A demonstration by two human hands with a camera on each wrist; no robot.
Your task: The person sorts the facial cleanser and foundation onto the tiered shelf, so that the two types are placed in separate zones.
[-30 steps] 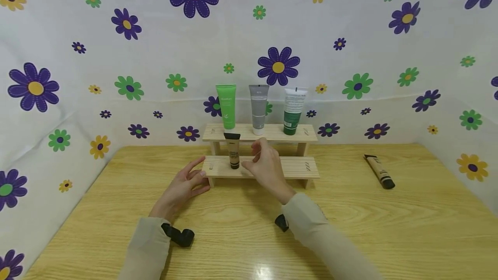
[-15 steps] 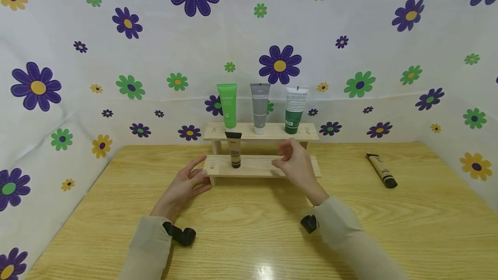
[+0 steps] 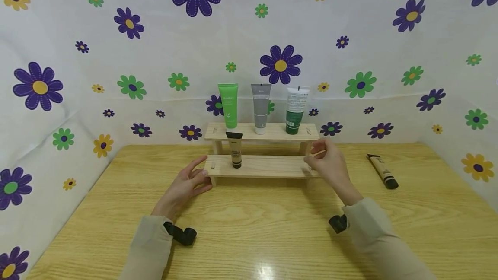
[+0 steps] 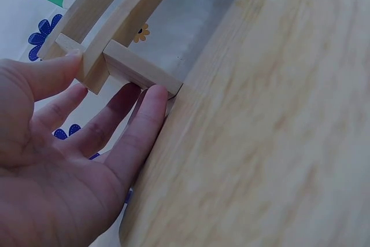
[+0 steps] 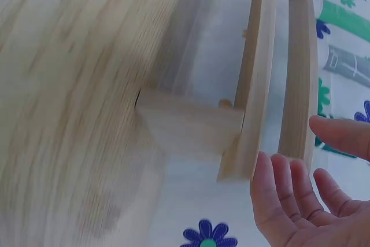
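Observation:
A two-tier wooden display stand (image 3: 268, 166) stands on the table. At its left end, my left hand (image 3: 188, 180) holds the lower tier, the thumb by the board's end and the other fingers against the leg (image 4: 139, 67). My right hand (image 3: 330, 163) is at the opposite end of that tier, holding nothing. In the right wrist view its fingertips (image 5: 263, 163) come right up to the board's end, and the thumb is spread apart. One beige tube with black cap (image 3: 235, 150) stands upright on the lower tier, left of its middle.
On the upper tier stand a green tube (image 3: 229, 106), a grey tube (image 3: 260, 107) and a white-and-green tube (image 3: 296, 109). Another beige tube (image 3: 383, 170) lies on the table to the right. Behind the stand hangs a flower-printed cloth (image 3: 163, 51).
My right hand has moved right along the lower tier, from beside the standing beige tube to the stand's right end. The left hand has stayed at the left end.

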